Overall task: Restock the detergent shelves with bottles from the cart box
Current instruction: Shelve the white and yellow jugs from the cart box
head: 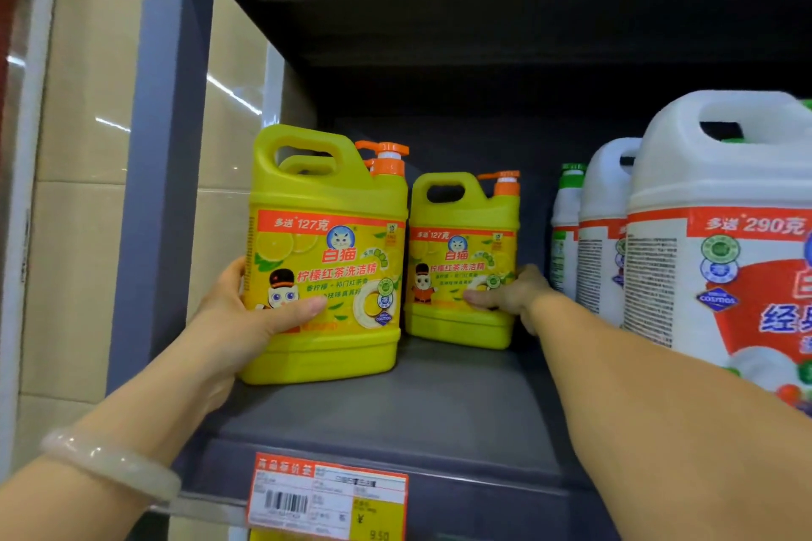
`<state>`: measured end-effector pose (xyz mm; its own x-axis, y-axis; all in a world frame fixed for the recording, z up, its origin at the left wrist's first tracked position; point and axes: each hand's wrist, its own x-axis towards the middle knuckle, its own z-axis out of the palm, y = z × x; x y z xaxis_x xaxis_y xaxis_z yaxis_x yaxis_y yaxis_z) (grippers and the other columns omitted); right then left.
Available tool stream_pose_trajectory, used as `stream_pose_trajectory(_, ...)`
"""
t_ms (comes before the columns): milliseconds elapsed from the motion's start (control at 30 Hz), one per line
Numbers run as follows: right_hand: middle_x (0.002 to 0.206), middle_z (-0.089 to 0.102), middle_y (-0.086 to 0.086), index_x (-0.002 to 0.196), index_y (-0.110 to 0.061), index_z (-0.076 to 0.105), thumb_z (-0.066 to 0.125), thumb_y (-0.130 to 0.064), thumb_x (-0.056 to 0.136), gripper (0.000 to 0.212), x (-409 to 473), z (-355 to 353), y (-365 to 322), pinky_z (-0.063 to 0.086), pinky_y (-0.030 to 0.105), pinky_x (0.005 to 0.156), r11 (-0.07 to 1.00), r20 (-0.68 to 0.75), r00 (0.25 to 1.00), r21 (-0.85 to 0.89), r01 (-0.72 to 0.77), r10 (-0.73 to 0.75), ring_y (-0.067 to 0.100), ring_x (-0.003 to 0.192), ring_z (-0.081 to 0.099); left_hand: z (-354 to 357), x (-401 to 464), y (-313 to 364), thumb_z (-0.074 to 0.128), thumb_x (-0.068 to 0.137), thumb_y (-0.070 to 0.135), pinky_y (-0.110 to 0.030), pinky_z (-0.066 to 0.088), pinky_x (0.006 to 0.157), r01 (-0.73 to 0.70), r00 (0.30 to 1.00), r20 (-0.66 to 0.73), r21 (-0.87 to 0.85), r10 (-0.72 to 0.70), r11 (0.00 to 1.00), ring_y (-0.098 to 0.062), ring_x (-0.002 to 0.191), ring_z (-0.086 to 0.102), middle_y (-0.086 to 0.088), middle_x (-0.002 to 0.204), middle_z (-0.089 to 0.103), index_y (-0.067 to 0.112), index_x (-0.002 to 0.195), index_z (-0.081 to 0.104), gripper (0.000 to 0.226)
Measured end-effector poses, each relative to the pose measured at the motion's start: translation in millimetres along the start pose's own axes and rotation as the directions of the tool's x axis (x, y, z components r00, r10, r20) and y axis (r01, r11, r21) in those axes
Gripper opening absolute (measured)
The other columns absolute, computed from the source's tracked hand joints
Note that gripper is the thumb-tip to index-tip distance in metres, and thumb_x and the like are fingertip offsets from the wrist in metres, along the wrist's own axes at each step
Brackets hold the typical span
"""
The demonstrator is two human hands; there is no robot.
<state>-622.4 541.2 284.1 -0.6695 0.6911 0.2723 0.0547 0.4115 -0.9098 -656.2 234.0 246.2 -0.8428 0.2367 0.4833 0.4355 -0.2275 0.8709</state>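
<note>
Behind the near yellow bottle (325, 259) a second pump and handle show, the rest of that bottle hidden, and the white jugs (720, 233) at the shelf's right end are cut by the frame. Both yellow bottles stand upright, labels facing out, pumps pointing right: the near one by the shelf's (395, 417) left wall, the far yellow bottle (461, 268) deeper toward the back. The left hand (246, 316) grips the near bottle, thumb across the label; the right hand (512, 292) clasps the far one, its fingers hidden.

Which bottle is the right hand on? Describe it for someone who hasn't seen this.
On the grey shelf, it is the yellow bottle farther back, left of the white jugs. Unlike the front yellow bottle, it is held by the right hand.
</note>
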Motion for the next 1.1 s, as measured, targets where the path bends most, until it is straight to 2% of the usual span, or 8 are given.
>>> stream_pose_trajectory(100, 0.136, 0.051, 0.013, 0.136, -0.005, 0.038, 0.095, -0.028, 0.045, 0.11, 1, -4, 0, 0.042, 0.049, 0.104, 0.999, -0.007, 1.0, -0.029, -0.026, 0.026, 0.03, 0.125, 0.05, 0, 1, -1, 0.09, 0.014, 0.048, -0.049, 0.052, 0.09, 0.001, 1.0, 0.0, 0.009, -0.001, 1.0, -0.026, 0.098, 0.066, -0.001, 0.108, 0.069, 0.029, 0.115, 0.053, 0.109)
stream_pose_trajectory(233, 0.134, 0.052, 0.015, 0.132, -0.002, 0.042, 0.087, -0.02, 0.063, 0.085, -3, -8, -1, 0.043, 0.04, 0.103, 0.994, -0.091, 0.995, -0.097, -0.046, 0.037, 0.031, 0.124, 0.049, 0, 1, 0, 0.083, 0.034, 0.033, -0.049, 0.051, 0.092, 0.0, 1.0, -0.006, 0.006, 0.0, 1.0, -0.028, 0.1, 0.064, -0.004, 0.111, 0.067, 0.025, 0.122, 0.048, 0.095)
stream_pose_trajectory(367, 0.127, 0.056, 0.016, 0.123, 0.002, 0.048, 0.077, -0.014, 0.076, 0.058, 0, -14, 2, 0.043, 0.027, 0.082, 0.988, -0.203, 0.978, -0.14, -0.071, 0.042, 0.029, 0.118, 0.053, -1, 1, -1, 0.082, 0.035, 0.033, -0.048, 0.051, 0.091, 0.004, 1.0, 0.0, 0.013, -0.004, 1.0, -0.027, 0.1, 0.064, -0.003, 0.112, 0.066, 0.025, 0.125, 0.047, 0.096)
stream_pose_trajectory(567, 0.138, 0.048, 0.015, 0.135, -0.004, 0.036, 0.091, -0.029, 0.056, 0.1, -7, -6, -4, 0.042, 0.046, 0.104, 0.98, -0.126, 0.991, -0.189, -0.064, 0.041, 0.033, 0.127, 0.046, -2, 2, -2, 0.084, 0.029, 0.039, -0.052, 0.051, 0.091, 0.015, 1.0, 0.005, 0.01, -0.015, 1.0, -0.028, 0.102, 0.064, -0.003, 0.114, 0.066, 0.025, 0.131, 0.046, 0.11)
stream_pose_trajectory(767, 0.141, 0.044, 0.015, 0.137, -0.002, 0.034, 0.087, -0.038, 0.06, 0.1, -25, -3, -14, 0.041, 0.043, 0.105, 0.95, -0.105, 0.989, -0.282, -0.131, 0.105, 0.032, 0.13, 0.044, -3, 3, -2, 0.088, 0.028, 0.038, -0.052, 0.051, 0.091, 0.034, 0.999, 0.024, -0.021, -0.034, 0.999, -0.029, 0.102, 0.065, -0.004, 0.114, 0.068, 0.025, 0.13, 0.048, 0.11)
stream_pose_trajectory(900, 0.132, 0.051, 0.016, 0.123, -0.005, 0.05, 0.077, -0.059, 0.037, 0.104, 78, 0, 5, 0.046, 0.051, 0.097, 0.916, -0.055, 0.996, -0.391, -0.09, 0.074, 0.036, 0.117, 0.051, -1, 1, 1, 0.091, 0.04, 0.02, -0.04, 0.053, 0.08, 0.051, 0.996, 0.077, -0.026, -0.049, 0.998, -0.025, 0.098, 0.066, -0.004, 0.111, 0.068, 0.021, 0.132, 0.047, 0.102)
stream_pose_trajectory(1000, 0.135, 0.046, 0.016, 0.137, -0.005, 0.036, 0.069, -0.046, 0.073, 0.083, 14, -6, -37, 0.045, 0.043, 0.093, 0.986, -0.13, 0.99, -0.146, -0.076, 0.057, 0.034, 0.119, 0.048, 12, -4, 8, 0.088, 0.035, 0.036, -0.04, 0.052, 0.082, 0.069, 0.987, 0.145, 0.035, -0.073, 0.997, -0.023, 0.1, 0.065, -0.002, 0.111, 0.067, 0.024, 0.128, 0.047, 0.102)
stream_pose_trajectory(1100, 0.139, 0.046, 0.014, 0.139, -0.002, 0.035, 0.029, -0.04, 0.102, 0.053, -66, -12, -78, 0.04, 0.035, 0.098, 0.989, -0.102, 0.99, 0.119, -0.089, 0.101, 0.029, 0.126, 0.046, 34, -5, 13, 0.085, 0.031, 0.039, -0.048, 0.048, 0.095, 0.09, 0.973, 0.202, 0.095, -0.108, 0.991, -0.025, 0.108, 0.062, -0.002, 0.12, 0.065, 0.025, 0.132, 0.045, 0.11)
